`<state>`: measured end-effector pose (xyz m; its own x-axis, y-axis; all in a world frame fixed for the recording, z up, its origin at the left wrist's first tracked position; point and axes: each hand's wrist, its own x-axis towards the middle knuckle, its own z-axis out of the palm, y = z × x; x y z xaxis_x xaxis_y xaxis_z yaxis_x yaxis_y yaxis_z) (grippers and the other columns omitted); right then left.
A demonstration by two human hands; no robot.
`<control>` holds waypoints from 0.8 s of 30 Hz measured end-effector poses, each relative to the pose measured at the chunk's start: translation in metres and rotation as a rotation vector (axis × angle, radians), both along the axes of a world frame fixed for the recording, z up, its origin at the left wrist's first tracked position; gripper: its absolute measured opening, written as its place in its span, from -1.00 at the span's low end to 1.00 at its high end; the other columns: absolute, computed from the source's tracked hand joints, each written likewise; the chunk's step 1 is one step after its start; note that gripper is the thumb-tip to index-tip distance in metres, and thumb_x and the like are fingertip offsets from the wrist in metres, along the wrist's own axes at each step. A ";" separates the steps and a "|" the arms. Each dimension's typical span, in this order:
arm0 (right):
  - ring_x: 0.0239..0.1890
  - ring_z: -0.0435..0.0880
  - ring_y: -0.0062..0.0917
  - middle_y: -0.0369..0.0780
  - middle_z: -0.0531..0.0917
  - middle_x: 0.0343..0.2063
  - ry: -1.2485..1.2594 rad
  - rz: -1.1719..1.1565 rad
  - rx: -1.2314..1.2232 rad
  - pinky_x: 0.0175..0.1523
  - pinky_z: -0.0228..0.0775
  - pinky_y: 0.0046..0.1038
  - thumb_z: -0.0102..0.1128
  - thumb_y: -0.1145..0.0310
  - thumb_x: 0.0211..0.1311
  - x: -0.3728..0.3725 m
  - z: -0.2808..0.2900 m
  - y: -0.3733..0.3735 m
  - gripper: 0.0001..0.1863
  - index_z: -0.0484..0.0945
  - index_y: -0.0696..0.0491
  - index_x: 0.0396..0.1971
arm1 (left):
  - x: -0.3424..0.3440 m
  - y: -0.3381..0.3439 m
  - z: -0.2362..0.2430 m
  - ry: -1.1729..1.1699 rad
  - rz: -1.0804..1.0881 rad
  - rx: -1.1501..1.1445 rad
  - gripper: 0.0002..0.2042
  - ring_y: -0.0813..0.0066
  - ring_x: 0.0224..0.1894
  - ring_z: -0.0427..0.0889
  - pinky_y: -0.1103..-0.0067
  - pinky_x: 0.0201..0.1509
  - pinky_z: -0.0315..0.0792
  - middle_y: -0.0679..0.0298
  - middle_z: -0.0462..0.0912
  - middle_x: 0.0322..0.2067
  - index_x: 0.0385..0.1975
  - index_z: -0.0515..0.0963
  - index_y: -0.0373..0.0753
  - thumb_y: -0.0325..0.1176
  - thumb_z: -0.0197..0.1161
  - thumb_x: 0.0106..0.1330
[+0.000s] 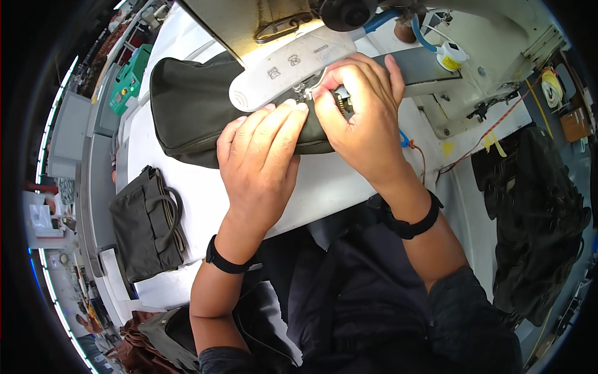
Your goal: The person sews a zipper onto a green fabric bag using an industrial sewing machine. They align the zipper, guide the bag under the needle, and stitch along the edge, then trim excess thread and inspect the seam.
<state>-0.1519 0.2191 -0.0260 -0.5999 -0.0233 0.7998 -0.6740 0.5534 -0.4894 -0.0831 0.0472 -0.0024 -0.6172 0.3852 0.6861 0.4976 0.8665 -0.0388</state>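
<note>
A dark olive fabric bag (187,112) lies on the white table under the arm of a sewing machine (293,62). My left hand (260,146) rests on the bag's near side, fingers stretched forward and lying flat, fingertips close to the presser foot (303,93). My right hand (367,106) is right of the foot, its thumb and index finger pinched together beside the needle area. What they grip is mostly hidden by the fingers. A toothed metal part shows just below that palm. The bag's right end is partly covered by my right hand.
A smaller dark handled bag (149,224) sits at the table's left edge. Dark bags (536,218) are heaped at the right, and more fabric pieces (156,336) lie at lower left. A red cord (486,134) runs by the machine. A green box (131,81) stands far left.
</note>
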 end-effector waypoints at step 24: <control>0.22 0.61 -0.28 -0.02 0.65 0.14 -0.005 0.237 0.034 0.37 0.39 -0.25 0.06 0.40 0.55 0.018 0.064 0.117 -0.69 0.57 0.26 0.11 | 0.001 -0.003 -0.015 0.117 0.006 0.091 -0.60 0.28 0.06 0.68 0.24 0.22 0.42 0.27 0.71 0.00 0.06 0.68 -0.16 -0.42 0.35 0.17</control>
